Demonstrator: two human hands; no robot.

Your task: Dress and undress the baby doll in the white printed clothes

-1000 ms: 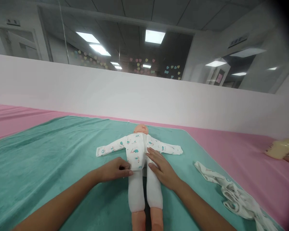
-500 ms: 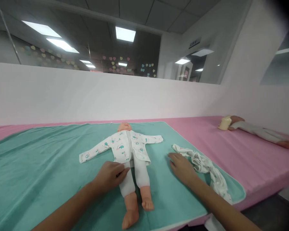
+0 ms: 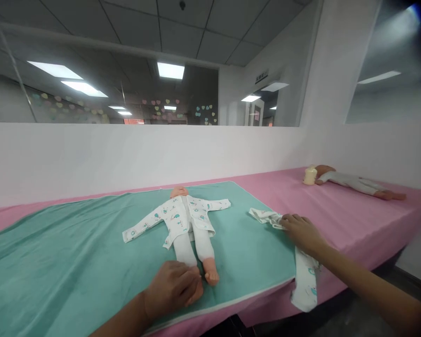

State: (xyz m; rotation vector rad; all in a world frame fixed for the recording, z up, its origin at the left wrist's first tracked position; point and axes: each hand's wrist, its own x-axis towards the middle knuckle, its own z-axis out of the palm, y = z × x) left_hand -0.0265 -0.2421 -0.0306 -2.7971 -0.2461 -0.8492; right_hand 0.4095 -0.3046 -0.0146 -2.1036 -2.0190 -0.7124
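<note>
Right hand (image 3: 301,232): fingers closed on a white printed garment (image 3: 306,283), bunched under the fingertips. One end of it lies on the teal blanket (image 3: 91,252) just left of that grip; the rest comes out below the hand and hangs down at the front edge, near the blanket's corner. Left hand (image 3: 173,286): fingers curled in over one foot (image 3: 195,294) of the doll (image 3: 202,243); can't tell if it actually grips the foot or only rests against it, fingertips partly hidden. Doll is on its back on the blanket, running away from the left hand: legs nearest, head (image 3: 179,191) farthest out. Its other foot (image 3: 211,272) is just right of the left hand, clear of the fingers. Printed jacket (image 3: 178,220) beyond the left hand is on the doll, front open, both sleeves spread wide. Doll sits well left of the right-hand grip. Pink sheet (image 3: 340,224) shows under the blanket and stretches off right of the right hand. Beyond that hand on the sheet: cream bottle (image 3: 310,175), with a second doll (image 3: 352,182) lying right beside it. White wall (image 3: 143,152) behind everything, past both hands.
</note>
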